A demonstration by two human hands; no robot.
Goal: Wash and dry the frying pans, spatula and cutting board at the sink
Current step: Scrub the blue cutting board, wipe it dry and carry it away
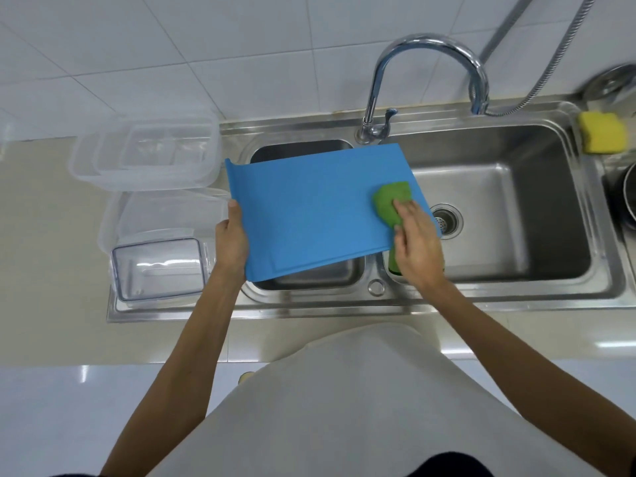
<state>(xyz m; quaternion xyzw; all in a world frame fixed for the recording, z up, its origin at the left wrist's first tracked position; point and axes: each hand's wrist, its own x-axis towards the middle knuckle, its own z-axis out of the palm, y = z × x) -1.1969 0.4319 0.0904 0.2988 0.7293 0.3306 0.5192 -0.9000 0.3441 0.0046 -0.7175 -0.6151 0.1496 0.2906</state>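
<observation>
A blue cutting board (309, 211) is held flat over the left basin of a steel double sink (605, 215), its right end reaching over the right basin. My left hand (231, 241) grips the board's left edge. My right hand (414, 244) presses a green scouring pad (390, 199) onto the board near its right edge, fingers on top of the pad. A dark pan (628, 197) shows only partly at the far right edge. No spatula is visible.
A chrome tap (423, 46) arches over the sink, with a hose behind it. A yellow sponge (602, 132) lies on the sink's back right corner. Several clear plastic containers (144, 153) stand on the counter at the left. A drain (445, 220) sits in the right basin.
</observation>
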